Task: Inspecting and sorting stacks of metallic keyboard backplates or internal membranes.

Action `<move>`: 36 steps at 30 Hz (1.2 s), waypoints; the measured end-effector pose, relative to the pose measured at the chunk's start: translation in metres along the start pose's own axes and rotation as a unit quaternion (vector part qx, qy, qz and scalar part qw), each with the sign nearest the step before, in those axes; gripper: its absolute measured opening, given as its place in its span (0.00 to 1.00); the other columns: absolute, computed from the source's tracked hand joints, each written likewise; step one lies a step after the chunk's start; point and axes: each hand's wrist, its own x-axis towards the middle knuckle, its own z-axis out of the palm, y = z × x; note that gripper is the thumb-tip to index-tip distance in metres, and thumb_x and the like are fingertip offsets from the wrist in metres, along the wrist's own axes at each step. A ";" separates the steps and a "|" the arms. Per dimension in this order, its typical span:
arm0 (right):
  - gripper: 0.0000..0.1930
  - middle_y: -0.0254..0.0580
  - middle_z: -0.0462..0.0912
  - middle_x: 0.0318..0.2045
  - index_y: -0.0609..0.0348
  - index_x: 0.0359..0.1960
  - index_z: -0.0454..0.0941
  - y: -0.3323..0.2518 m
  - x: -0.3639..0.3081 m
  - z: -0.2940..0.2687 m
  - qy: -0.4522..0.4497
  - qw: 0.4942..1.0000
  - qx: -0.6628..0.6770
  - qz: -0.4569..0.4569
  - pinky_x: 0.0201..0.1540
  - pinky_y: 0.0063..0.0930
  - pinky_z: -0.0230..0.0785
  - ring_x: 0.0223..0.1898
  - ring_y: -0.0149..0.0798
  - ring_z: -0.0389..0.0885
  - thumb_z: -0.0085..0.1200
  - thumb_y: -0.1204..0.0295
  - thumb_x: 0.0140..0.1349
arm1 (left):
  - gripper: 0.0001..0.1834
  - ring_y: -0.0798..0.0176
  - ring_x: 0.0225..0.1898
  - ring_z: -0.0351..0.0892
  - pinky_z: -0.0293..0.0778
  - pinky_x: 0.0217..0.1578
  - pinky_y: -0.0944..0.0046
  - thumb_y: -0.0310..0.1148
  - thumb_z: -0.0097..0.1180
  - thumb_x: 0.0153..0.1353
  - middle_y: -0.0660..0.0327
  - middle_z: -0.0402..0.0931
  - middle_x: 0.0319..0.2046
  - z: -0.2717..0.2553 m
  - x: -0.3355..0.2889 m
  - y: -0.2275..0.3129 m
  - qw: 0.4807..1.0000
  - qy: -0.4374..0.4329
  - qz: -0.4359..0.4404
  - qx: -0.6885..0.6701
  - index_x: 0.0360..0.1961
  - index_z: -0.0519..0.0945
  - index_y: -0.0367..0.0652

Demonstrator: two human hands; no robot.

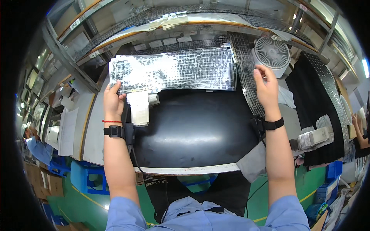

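Observation:
A stack of thin, glossy plastic sheets with black keyboard-like patterns (pixel 173 71) lies across the far part of the black work mat (pixel 200 127). My left hand (pixel 114 98) is closed on the stack's left edge, thumb on top and fingers partly hidden underneath. Just right of that hand, a cream-coloured flat bundle (pixel 139 109) extends toward me from below the sheets. My right hand (pixel 267 86) is raised beyond the stack's right end, close to the white fan (pixel 271 52). Its fingers are bent, with the thumb apart from them, and nothing shows between them. Both wrists wear black straps.
A shelf (pixel 216 24) carrying more patterned sheets spans the back. To the right, a pale stack of pieces (pixel 316 136) sits on black cloth (pixel 316 100). Grey cloth (pixel 252 161) hangs over the table's front edge. Another person (pixel 38 146) is at the far left.

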 end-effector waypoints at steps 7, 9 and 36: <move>0.29 0.58 0.77 0.54 0.67 0.52 0.77 0.044 -0.002 0.003 -0.048 0.989 -0.131 0.055 0.64 0.45 0.61 0.60 0.57 0.71 0.65 0.55 0.59 | 0.08 0.75 0.28 0.74 0.65 0.21 0.79 0.26 0.52 0.69 0.61 0.81 0.40 -0.042 0.025 -0.019 0.996 0.026 -0.029 -0.075 0.47 0.77 0.37; 0.33 0.59 0.75 0.56 0.66 0.55 0.75 0.048 -0.007 0.003 -0.059 0.979 -0.177 0.083 0.64 0.46 0.61 0.60 0.58 0.70 0.66 0.52 0.57 | 0.07 0.73 0.29 0.74 0.67 0.23 0.79 0.25 0.52 0.69 0.61 0.80 0.39 -0.031 0.021 -0.017 0.994 0.069 -0.028 -0.078 0.45 0.77 0.38; 0.11 0.26 0.77 0.36 0.64 0.49 0.76 0.006 0.002 -0.015 -0.039 0.942 0.332 0.040 0.41 0.18 0.67 0.37 0.21 0.74 0.56 0.78 0.66 | 0.18 0.67 0.53 0.76 0.71 0.53 0.65 0.34 0.52 0.71 0.59 0.78 0.53 0.094 -0.008 0.016 0.940 -0.118 0.157 0.280 0.58 0.76 0.37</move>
